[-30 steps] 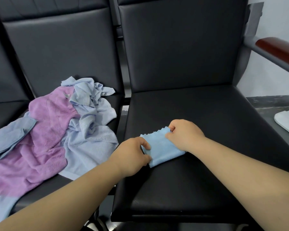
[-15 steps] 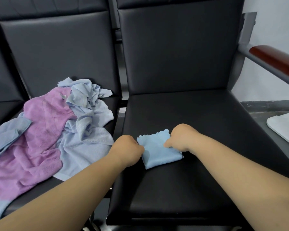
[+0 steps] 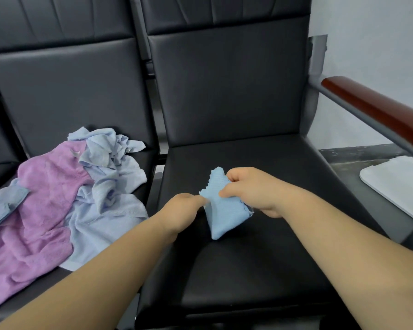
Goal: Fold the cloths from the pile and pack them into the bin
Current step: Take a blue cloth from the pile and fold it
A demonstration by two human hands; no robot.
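Evidently the blue cloth [image 3: 224, 211] is pinched by the left hand [image 3: 179, 210] and gripped by the right hand [image 3: 254, 190], low over the right seat [image 3: 260, 258]. It is judged light and limp, best held at its corners.

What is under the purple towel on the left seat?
A pale blue towel shows from beneath the purple towel's right edge, on the black seat. Anything beneath its middle is covered.

Both hands, left [image 3: 181, 210] and right [image 3: 253, 190], have lifted the folded blue cloth [image 3: 222, 210] off the seat.
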